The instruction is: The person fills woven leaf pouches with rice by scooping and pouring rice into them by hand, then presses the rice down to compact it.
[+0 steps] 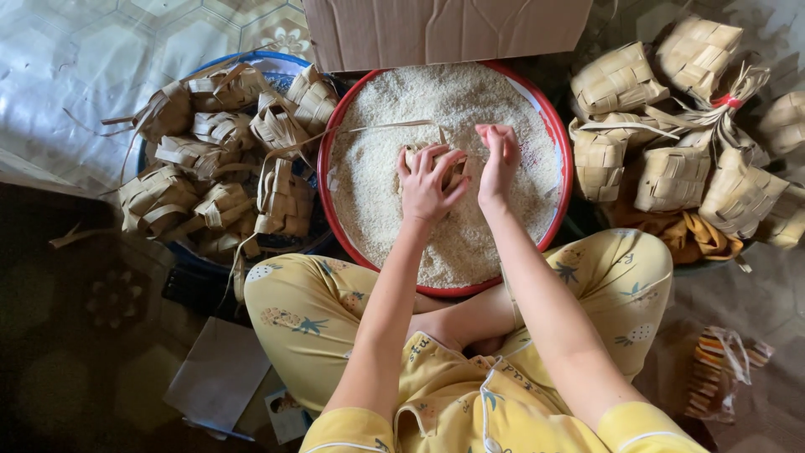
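My left hand holds a woven pouch of palm leaf over the rice. The fingers of this hand are wrapped around the pouch from the left side, so I see only its top and right edge between them. My right hand is just beside the pouch, on its right. Its fingers are bunched close together and point down to the pouch; if they pinch some rice, I cannot tell.

The rice fills a round basin with a red rim, and both my hands are above its middle. A long leaf strip goes from the pouch to the left, across the rice.

Left of my left fingers, well apart, a blue basin holds a heap of empty pouches, loose and flat. Right of my right fingers, past the red rim, lie fuller pouches, some tied in a bunch with a red band. Beyond my fingers, a cardboard flap covers the far edge of the rice. My crossed legs in yellow trousers are below the basin, on the floor.
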